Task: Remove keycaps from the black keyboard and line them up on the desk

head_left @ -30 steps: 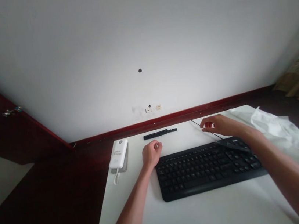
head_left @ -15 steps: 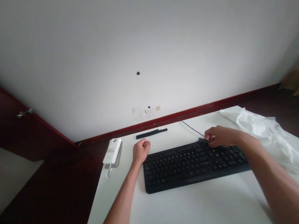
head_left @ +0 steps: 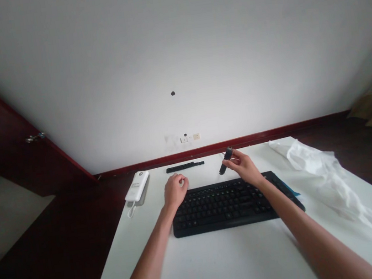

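A black keyboard (head_left: 225,205) lies on the white table (head_left: 204,266). Above its back edge, my right hand (head_left: 243,166) pinches a small black object (head_left: 225,160), tilted, with fingers closed on it. My left hand (head_left: 175,189) rests at the keyboard's back left corner, its fingers curled; whether something is inside them is hidden. Behind the keyboard lies a narrow black strip of keys (head_left: 185,166).
At the table's back left is a white power bank (head_left: 138,187) with a short white cable loop. Crumpled white plastic (head_left: 317,167) lies along the right side. Something blue (head_left: 292,190) shows by the keyboard's right edge. A wall with sockets (head_left: 190,138) stands behind.
My right hand has moved left and away from the keyboard's right part, with the black object now lifted in its fingers. The view has shifted slightly; my left hand has barely moved.
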### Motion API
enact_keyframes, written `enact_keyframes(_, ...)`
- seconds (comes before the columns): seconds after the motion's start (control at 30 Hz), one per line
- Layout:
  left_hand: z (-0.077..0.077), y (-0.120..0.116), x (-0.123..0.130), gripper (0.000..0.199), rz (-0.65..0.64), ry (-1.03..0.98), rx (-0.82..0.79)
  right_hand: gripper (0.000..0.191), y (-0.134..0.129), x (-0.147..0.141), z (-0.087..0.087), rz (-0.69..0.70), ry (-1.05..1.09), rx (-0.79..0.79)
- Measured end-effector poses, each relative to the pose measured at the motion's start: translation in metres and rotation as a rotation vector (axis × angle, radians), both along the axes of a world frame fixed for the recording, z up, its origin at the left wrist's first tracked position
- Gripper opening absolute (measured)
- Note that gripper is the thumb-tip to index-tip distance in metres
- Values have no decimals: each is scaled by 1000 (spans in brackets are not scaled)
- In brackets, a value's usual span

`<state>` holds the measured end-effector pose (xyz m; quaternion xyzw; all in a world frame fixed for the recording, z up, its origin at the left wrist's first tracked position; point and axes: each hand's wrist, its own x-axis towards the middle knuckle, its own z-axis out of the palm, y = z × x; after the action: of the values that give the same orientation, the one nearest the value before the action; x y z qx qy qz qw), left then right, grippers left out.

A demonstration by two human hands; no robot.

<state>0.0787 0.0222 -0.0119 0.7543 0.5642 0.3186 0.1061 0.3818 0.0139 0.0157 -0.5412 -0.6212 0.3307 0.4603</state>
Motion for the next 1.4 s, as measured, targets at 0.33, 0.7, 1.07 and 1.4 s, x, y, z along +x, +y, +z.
enact_keyframes(0.33,-5,-27,69,17,-231,-34,-11,48,3,-17,-30,-54,203,71)
enact_keyframes(0.7,-9,-31,67,16,-201,-173,-12,51,8,-20,-38,8,509,-146)
enact_keyframes(1.07,1,-36,67,31,-188,-159,-19,38,-9,-32,-20,180,643,-376)
enact_keyframes(1.4,-4,-39,71,9,-267,-16,-37,51,-5,-3,-11,238,433,-282)
